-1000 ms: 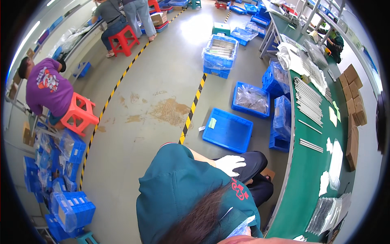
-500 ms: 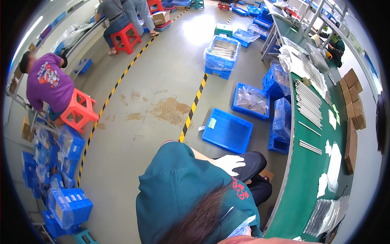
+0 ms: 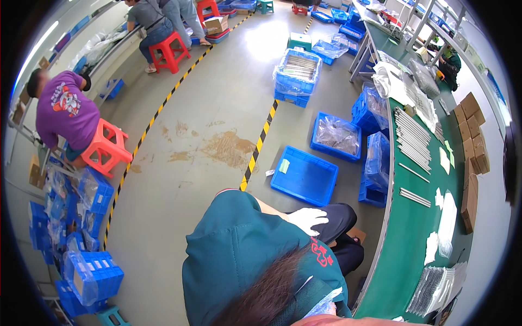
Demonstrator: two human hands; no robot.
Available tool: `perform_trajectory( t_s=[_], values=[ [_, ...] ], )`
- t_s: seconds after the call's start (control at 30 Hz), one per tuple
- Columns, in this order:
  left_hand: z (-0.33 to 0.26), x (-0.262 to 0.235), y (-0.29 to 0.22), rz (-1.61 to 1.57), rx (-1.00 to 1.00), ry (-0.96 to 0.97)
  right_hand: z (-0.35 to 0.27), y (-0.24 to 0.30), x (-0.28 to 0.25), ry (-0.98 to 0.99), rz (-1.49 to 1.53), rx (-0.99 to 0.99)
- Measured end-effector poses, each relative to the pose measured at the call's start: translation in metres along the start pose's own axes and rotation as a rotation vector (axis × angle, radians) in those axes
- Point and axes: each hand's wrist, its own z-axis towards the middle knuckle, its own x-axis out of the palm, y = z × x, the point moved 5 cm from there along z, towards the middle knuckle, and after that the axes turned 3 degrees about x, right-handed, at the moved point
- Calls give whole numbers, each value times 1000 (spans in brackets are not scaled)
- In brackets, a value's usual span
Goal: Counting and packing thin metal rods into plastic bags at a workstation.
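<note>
My left hand (image 3: 308, 219), in a white glove, rests on the dark trousers (image 3: 341, 218) over my thigh. Its fingers lie loosely stretched out, and nothing shows in them. The teal sleeve (image 3: 228, 233) of that arm fills the lower middle. My right hand is out of sight. Beyond the left hand, a blue plastic tray (image 3: 304, 175) with a pale green label lies on the floor. To the right, on the green table (image 3: 405, 223), are a row of thin metal rods (image 3: 411, 138), one single rod (image 3: 414, 172) and a small group of rods (image 3: 415, 196).
Blue crates (image 3: 376, 163) stand against the table's side; a bagged crate of rods (image 3: 335, 136) is nearby. Cardboard boxes (image 3: 472, 133) line the table's far edge. Bubble wrap (image 3: 429, 290) lies at the near end. A co-worker in purple (image 3: 68, 111) sits far left beside blue crates (image 3: 92, 277).
My left hand and the rods on the table stay where they were. At the upper left, the seated person in grey has shifted slightly.
</note>
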Motion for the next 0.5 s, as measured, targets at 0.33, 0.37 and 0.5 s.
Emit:
perform_trajectory(
  t_s=[0.33,0.37,0.5],
  values=[
    [-1,2,1,8,-8,-5,-15,2,-38,-115,71,-5],
    [-1,2,1,9,-3,-7,-14,1,-35,-110,61,-6],
    [1,2,-1,2,5,-5,-7,-5,-10,-154,81,6]
  ],
)
